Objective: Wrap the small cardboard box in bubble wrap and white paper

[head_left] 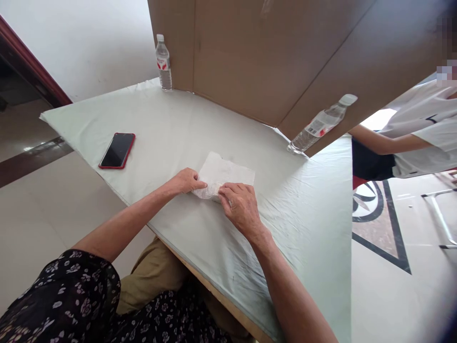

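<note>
Mid-frame, left hand (pixel 187 181) and right hand (pixel 243 205), nearly closed, pinched paper (pixel 226 169), apparently mid-fold; the next move needed steady grips.

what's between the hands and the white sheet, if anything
Nothing clearly visible: the left hand pinches the white sheet; the right hand is at its near side, on a pale lump that may be part of it.

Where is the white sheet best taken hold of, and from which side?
Probably by the near edge, from the wearer's side, with a light pinch at each end, where the left hand and right hand touch it. There the white sheet is bunched up, giving the fingers something to pinch; its far part looks spread on the table.
</note>
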A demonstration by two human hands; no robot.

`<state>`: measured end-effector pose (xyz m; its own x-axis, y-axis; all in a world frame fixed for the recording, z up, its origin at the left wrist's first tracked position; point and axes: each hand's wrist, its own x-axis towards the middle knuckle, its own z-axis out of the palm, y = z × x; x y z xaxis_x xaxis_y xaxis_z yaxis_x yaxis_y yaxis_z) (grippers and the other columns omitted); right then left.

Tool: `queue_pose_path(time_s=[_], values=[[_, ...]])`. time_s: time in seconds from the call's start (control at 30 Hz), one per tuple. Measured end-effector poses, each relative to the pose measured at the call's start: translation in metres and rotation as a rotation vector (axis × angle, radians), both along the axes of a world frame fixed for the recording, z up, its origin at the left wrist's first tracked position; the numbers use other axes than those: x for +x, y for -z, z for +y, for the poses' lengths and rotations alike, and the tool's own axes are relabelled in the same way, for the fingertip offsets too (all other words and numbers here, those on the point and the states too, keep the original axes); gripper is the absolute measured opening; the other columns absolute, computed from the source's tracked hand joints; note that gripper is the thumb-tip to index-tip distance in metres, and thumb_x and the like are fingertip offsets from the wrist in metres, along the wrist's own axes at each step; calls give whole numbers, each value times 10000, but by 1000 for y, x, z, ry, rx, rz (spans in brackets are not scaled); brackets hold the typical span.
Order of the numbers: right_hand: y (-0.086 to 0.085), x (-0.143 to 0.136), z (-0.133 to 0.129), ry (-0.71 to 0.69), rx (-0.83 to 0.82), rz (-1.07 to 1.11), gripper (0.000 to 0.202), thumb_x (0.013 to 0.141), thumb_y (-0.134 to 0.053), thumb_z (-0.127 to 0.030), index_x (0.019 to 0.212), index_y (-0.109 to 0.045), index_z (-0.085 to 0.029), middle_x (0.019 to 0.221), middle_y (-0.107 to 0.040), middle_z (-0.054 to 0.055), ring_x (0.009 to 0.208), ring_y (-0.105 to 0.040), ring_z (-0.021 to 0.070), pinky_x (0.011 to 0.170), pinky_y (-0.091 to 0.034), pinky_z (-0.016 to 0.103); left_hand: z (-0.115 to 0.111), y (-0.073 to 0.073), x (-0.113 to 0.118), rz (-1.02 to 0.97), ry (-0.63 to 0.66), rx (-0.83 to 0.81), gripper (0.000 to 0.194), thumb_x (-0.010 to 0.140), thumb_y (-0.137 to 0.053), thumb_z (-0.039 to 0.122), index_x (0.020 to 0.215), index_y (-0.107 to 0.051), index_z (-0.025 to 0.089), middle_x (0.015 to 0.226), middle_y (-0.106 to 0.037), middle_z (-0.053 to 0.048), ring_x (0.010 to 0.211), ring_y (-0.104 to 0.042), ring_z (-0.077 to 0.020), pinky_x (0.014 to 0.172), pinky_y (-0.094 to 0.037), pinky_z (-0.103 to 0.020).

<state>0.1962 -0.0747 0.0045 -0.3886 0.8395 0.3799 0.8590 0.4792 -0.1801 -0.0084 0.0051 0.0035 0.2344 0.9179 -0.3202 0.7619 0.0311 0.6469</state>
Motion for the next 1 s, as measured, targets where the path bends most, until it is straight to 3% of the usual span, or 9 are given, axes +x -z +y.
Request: queue_pose_path(time_s=[0.13, 0.23, 0.4, 0.6, 0.67, 0.83, 1.0], values=[[0, 0, -1, -3, -2, -7, 139, 954, -542, -187, 943, -681, -197, 1054, -744, 56, 939, -607, 214, 846, -329, 368, 0, -2, 0, -178, 28, 0, 296, 678, -650, 336, 578, -414, 188, 550, -341, 62, 523, -308, -78, 490, -223, -233], [-2, -1, -1, -5, -5, -16, 148, 963, -530, -187, 942, -676, -201, 1042, -741, 54, 935, -603, 215, 844, -329, 368, -4, -7, 7, -211, 16, 54, 235, 663, -622, 312, 602, -433, 185, 577, -389, 53, 540, -356, -82, 477, -256, -210], [-3, -2, -2, -3, -2, -28, 151, 959, -532, -180, 959, -678, -217, 1045, -735, 48, 941, -591, 217, 835, -325, 372, -8, -12, 17, -212, -35, -39, 148, 646, -603, 272, 728, -514, 187, 632, -514, 35, 565, -482, -114, 456, -354, -201], [0, -2, -2, 1, 1, -20, 172, 968, -519, -179, 960, -687, -216, 1050, -733, 45, 941, -589, 214, 842, -326, 373, -6, -7, 21, -33, 31, 216, 117, 646, -590, 198, 605, -481, 188, 614, -524, 21, 604, -463, -126, 525, -358, -236], [0, -2, -2, 2, 1, -26, 187, 977, -507, -186, 959, -691, -215, 1039, -734, 44, 928, -585, 213, 836, -326, 372, -6, -7, 24, -95, 5, 165, 124, 641, -593, 185, 611, -473, 190, 611, -509, 26, 590, -468, -126, 518, -379, -238], [-3, -3, -3, -2, -2, -25, 199, 981, -502, -186, 960, -698, -219, 1026, -740, 33, 918, -581, 210, 833, -329, 370, -6, -6, 32, -451, -140, -147, 100, 667, -576, 169, 675, -478, 191, 598, -473, 39, 542, -494, -114, 438, -407, -209], [-5, -2, -3, -9, -14, -30, 208, 972, -506, -178, 959, -709, -221, 1007, -751, 33, 911, -603, 211, 828, -339, 373, -8, -11, 37, -522, -137, -175, 61, 677, -598, 164, 702, -542, 168, 612, -524, 25, 547, -520, -104, 429, -432, -189]])
